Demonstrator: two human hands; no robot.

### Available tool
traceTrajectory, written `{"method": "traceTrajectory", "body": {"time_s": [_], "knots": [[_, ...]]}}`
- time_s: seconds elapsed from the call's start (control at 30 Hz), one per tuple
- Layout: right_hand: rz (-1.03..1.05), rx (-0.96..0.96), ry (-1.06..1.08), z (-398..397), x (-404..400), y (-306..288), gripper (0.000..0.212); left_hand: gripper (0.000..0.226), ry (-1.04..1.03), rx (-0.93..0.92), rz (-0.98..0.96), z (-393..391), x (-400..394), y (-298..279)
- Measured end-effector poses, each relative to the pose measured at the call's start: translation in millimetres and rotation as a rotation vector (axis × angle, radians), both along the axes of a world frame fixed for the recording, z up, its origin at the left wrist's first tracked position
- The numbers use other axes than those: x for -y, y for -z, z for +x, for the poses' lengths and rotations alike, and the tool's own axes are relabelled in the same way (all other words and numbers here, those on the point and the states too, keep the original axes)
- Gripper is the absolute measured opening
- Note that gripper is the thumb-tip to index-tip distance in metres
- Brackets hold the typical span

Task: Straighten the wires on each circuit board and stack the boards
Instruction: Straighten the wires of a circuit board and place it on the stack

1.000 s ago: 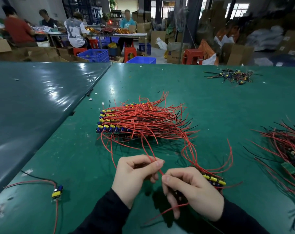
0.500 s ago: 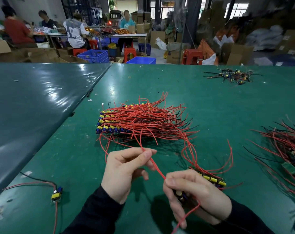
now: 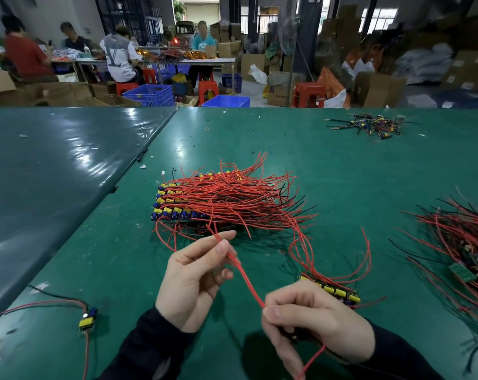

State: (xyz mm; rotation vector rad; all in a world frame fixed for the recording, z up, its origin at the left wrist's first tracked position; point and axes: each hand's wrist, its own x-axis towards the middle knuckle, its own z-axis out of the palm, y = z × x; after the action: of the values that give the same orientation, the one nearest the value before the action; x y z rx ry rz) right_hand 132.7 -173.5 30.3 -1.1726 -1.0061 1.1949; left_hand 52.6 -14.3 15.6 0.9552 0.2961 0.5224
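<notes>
— Currently, what does each hand hold?
— Left hand (image 3: 194,283), lower centre of the frame: thumb and forefinger pinch the red wire (image 3: 246,278). Right hand (image 3: 314,322), lower right of centre: fingers curl around a circuit board, mostly hidden. The wire runs taut between both hands.
— Location of the stacked boards?
— Stack of boards (image 3: 174,204) sits on the green surface (image 3: 342,174) at frame centre, wires fanning right. A short row of boards (image 3: 331,290) lies just beyond the right hand. A tangled pile (image 3: 462,250) occupies the right edge; a single board (image 3: 87,320) lies lower left.
</notes>
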Motion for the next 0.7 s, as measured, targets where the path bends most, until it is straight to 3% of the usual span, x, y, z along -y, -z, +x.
{"method": "traceTrajectory", "body": {"time_s": [0.13, 0.2, 0.27, 0.4, 0.57, 0.7], "knots": [[-0.006, -0.047, -0.066, 2.0, 3.9, -5.6, 0.030, 0.039, -0.017, 0.006, 0.013, -1.9, -2.8, 1.4], [-0.027, -0.014, -0.051, 0.0, 3.1, -5.2, 0.031, 0.019, -0.079, 0.004, 0.069, -1.4, -3.5, 3.5], [-0.067, 0.083, -0.004, -3.8, 1.6, -1.7, 0.029, 0.006, -0.177, -0.022, 0.189, 0.3, -1.6, 5.4], [-0.141, 0.277, 0.056, -8.6, 1.8, 4.2, 0.028, 0.022, -0.322, -0.033, 0.513, 2.1, 5.4, 8.3], [-0.132, 0.192, 0.021, -5.9, 5.1, -5.0, 0.027, 0.011, -0.296, -0.011, 0.331, 2.1, 1.2, 4.4], [-0.132, 0.226, 0.002, -7.4, 7.0, -7.1, 0.027, 0.013, -0.292, -0.036, 0.297, 0.6, 0.6, 2.9]]}}
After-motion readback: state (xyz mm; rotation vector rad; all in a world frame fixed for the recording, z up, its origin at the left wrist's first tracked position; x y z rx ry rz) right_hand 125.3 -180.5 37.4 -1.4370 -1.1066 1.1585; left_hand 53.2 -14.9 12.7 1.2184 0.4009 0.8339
